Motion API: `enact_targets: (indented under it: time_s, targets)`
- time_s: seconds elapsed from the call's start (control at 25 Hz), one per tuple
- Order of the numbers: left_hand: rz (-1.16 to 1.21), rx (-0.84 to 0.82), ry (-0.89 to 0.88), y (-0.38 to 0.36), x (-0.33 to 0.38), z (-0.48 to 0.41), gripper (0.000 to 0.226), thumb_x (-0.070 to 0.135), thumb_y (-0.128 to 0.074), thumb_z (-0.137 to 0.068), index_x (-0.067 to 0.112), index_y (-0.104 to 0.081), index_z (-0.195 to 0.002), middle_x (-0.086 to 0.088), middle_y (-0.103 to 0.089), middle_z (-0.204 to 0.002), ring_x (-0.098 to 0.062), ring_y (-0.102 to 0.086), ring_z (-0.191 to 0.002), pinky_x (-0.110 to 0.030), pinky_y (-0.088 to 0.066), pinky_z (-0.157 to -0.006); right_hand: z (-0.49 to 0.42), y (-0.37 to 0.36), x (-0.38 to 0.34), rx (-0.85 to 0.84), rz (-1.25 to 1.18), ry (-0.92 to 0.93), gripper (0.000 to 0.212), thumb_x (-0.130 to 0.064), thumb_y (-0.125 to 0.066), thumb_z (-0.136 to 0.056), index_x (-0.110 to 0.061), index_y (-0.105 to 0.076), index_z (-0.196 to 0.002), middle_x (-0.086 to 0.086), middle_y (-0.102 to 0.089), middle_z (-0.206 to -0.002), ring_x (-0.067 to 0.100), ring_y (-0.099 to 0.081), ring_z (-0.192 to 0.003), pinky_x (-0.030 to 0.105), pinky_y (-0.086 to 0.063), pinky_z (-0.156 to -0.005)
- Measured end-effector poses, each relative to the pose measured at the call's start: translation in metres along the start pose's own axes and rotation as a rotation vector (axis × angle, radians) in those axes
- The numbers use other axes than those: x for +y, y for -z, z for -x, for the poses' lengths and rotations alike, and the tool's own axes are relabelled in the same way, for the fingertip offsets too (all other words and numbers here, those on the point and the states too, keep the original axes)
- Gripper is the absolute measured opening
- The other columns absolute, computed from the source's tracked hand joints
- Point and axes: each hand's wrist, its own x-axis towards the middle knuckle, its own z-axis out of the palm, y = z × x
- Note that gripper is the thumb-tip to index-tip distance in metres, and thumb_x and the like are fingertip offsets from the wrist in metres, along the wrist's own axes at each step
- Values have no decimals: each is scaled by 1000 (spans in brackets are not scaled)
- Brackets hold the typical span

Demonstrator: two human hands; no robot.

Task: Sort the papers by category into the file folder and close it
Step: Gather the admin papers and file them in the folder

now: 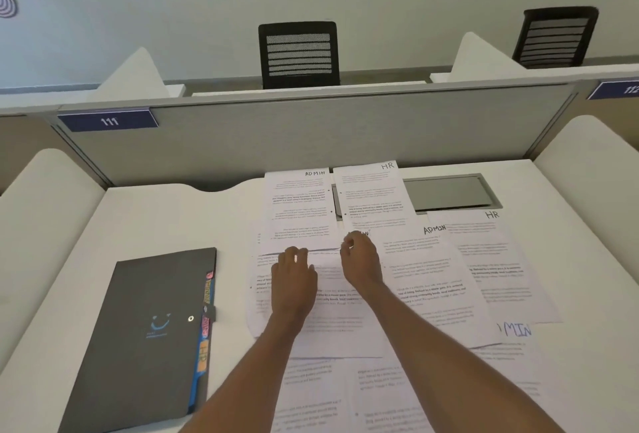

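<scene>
Several printed sheets lie spread over the white desk (pixel 155 218). At the back are an ADMIN sheet (pixel 299 208) and an HR sheet (pixel 371 196); to the right lie another ADMIN sheet (pixel 428 270) and a second HR sheet (pixel 498 260). A closed dark grey file folder (pixel 148 339) with coloured tabs on its right edge lies at the left. My left hand (pixel 294 280) rests on the middle sheet (pixel 332 311), fingers curled at its far edge. Beside it, my right hand (pixel 359 263) pinches the top edge of that sheet.
A grey partition (pixel 311 135) closes the back of the desk, with a metal cable hatch (pixel 449 190) in front of it. White curved dividers stand at both sides. Two black chairs (pixel 299 54) sit beyond the partition.
</scene>
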Motion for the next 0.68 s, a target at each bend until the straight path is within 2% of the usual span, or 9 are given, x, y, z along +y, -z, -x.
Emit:
enact_targets:
  time_s: [0.12, 0.2, 0.28, 0.36, 0.48, 0.68]
  targets:
    - [27, -20, 37, -20, -11, -17, 53, 27, -47, -108, 14, -41, -159, -11, -30, -171, -29, -27, -159, -45, -20, -130, -32, -17, -7, -54, 0, -1, 27, -20, -57, -100, -11, -62, -125, 5, -64, -125, 23, -61, -115, 37, -52, -96]
    - [31, -20, 43, -32, -14, -23, 58, 30, -41, -110, 16, -29, -165, -8, -13, -176, -26, -11, -164, -46, -6, -131, -51, -27, -11, -67, 11, -3, 37, -22, -57, -100, -11, -57, -135, 6, -59, -135, 24, -55, -127, 39, -48, -104]
    - [63, -35, 71, -40, -14, -26, 60, 33, -34, -112, 20, -17, -168, -4, -4, -177, -22, -4, -164, -46, 0, -131, -65, -36, -12, -80, 62, -34, 45, -23, -57, -99, -10, -50, -142, 8, -54, -141, 26, -47, -134, 40, -44, -109]
    - [81, -44, 99, -47, -15, -29, 60, 34, -31, -112, 22, -15, -168, -2, -8, -177, -20, -7, -164, -46, -1, -133, -77, -44, -11, -102, 115, -68, 48, -23, -57, -99, -8, -47, -144, 11, -53, -141, 28, -44, -135, 41, -42, -109]
    - [35, -31, 90, -57, -19, -30, 57, 35, -29, -110, 20, -28, -165, -4, -21, -175, -22, -17, -163, -49, -7, -133, -88, -54, -14, -115, 114, -88, 46, -21, -58, -98, -7, -49, -142, 11, -55, -138, 28, -47, -131, 42, -45, -108]
    - [-13, -1, 62, -66, -23, -30, 67, 42, -12, -104, 19, -35, -163, -5, -27, -173, -23, -24, -161, -49, -10, -132, -89, -65, -24, -26, 41, -104, 44, -17, -62, -96, -10, -50, -138, 9, -59, -132, 26, -56, -126, 42, -50, -104]
